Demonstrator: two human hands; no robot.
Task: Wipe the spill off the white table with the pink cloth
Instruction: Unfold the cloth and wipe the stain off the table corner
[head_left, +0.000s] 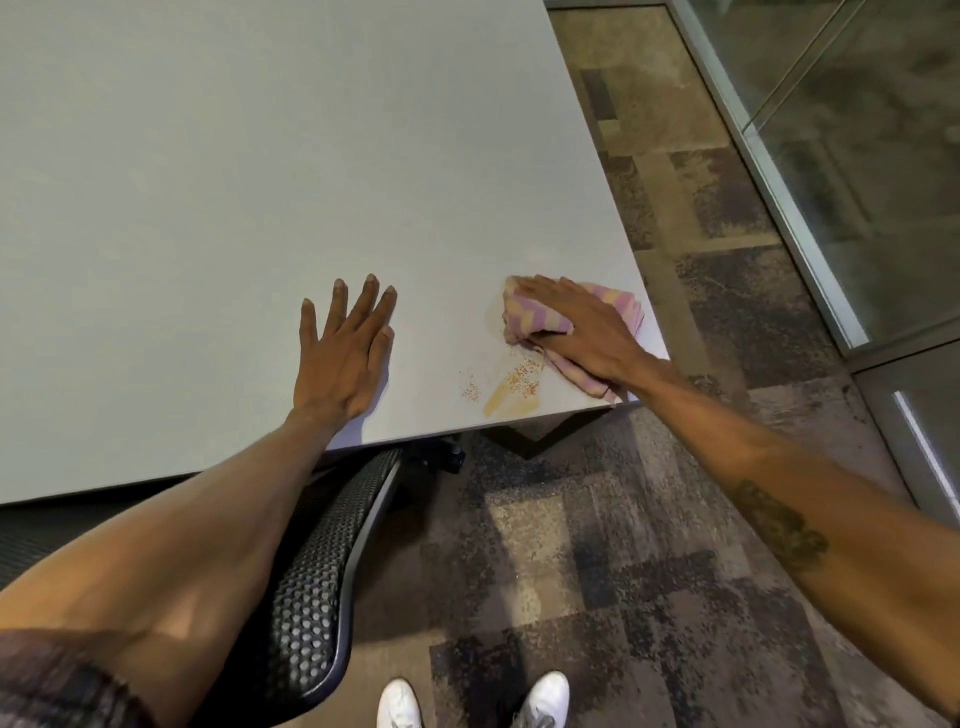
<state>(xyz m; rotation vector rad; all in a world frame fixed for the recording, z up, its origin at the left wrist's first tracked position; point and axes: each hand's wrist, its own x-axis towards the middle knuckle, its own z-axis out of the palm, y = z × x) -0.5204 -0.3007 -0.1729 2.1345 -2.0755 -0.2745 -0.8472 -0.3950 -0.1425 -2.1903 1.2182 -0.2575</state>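
Observation:
The pink cloth (535, 318), bunched and striped with yellow, lies near the right front corner of the white table (208, 182). My right hand (582, 332) presses flat on top of it, fingers curled over its left part. An orange-yellow spill (511, 389) with a smear and scattered specks sits on the table just in front and to the left of the cloth, close to the front edge. My left hand (345, 353) rests flat on the tabletop to the left of the spill, fingers spread, holding nothing.
A black mesh office chair (311, 582) stands tucked under the table's front edge by my left arm. Patterned carpet (597, 571) covers the floor. A glass partition with a metal frame (810, 234) runs along the right. My white shoes (472, 701) are at the bottom.

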